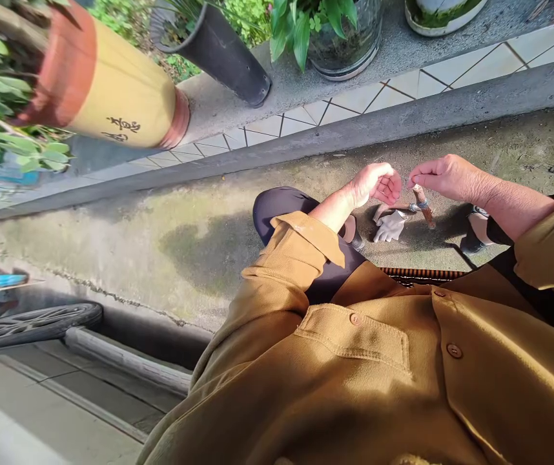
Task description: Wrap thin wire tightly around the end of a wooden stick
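My left hand (378, 183) is raised in front of me with its fingers curled inward; anything inside them is too small to make out. Facing it across a small gap, my right hand (444, 177) pinches thumb and fingers together, and what they hold cannot be made out. Just below the right fingertips, a short wooden stick (429, 216) has grey wire wound around its middle. A thinner rod meets it there from the left. A pale grey work glove (390, 226) lies on the ground under my left hand, between my feet.
A low tiled ledge (354, 97) runs across the front, bearing a yellow-and-red plant pot (126, 84), a dark tall pot (228, 61) and a glass planter (347, 42). At left lie a wheel (35, 325) and a pale bar (126, 361). Concrete ground (112, 239) lies between.
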`<state>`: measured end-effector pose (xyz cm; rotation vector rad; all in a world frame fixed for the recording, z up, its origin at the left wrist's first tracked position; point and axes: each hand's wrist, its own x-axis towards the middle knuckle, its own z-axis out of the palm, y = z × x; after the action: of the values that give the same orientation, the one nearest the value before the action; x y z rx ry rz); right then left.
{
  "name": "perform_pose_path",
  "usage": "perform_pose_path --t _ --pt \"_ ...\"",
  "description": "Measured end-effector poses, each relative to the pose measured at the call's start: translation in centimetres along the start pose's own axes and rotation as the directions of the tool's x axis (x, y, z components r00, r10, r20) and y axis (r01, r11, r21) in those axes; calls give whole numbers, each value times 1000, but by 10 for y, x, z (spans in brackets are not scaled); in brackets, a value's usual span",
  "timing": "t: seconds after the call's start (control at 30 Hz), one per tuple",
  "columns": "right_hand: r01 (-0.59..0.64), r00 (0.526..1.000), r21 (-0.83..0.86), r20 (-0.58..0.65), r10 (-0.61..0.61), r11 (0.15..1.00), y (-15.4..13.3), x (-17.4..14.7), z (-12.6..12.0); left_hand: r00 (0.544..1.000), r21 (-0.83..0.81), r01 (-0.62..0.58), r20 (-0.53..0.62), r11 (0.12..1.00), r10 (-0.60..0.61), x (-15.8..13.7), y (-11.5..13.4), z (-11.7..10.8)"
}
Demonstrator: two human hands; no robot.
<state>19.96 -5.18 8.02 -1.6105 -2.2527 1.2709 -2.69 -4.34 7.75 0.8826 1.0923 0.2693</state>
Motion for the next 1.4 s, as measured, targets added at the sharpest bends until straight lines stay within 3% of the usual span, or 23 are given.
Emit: perform_pose_path --t 0.13,0.23,0.43,0.6,0.7,0.8,0.9,1.0,1.13,1.4 --pt "-33 998 41 47 31 999 3 1 -4 985 105 -154 -56 982 161 -1 3 5" --pt "-20 998 60 61 17 998 7 3 -3 976 242 -194 -54 951 213 -2 7 10" --pt "-56 998 60 25 55 997 15 5 1 930 518 -305 -19 800 367 -5 7 12" --pt "47 993 -19 -106 -49 999 17 3 5 884 695 -327 -14 641 467 -11 5 12" --pt "150 978 -113 -127 -164 982 21 2 9 883 740 -316 0 594 470 -14 8 14" --pt "272 947 -248 -102 -304 930 25 1 13 917 718 -281 5 637 399 -12 9 15" --pt "355 914 -377 -54 -403 856 25 -1 14 980 584 -176 24 792 199 -4 5 14" --pt "393 900 -479 29 -434 785 17 -5 11 997 436 -83 41 896 73 5 -3 13" --pt "392 913 -567 143 -383 724 1 -10 5 997 396 -75 42 915 63 12 -11 15" --pt "278 960 -602 208 -189 749 -15 -21 11 999 376 27 -38 926 -13 15 -19 29"
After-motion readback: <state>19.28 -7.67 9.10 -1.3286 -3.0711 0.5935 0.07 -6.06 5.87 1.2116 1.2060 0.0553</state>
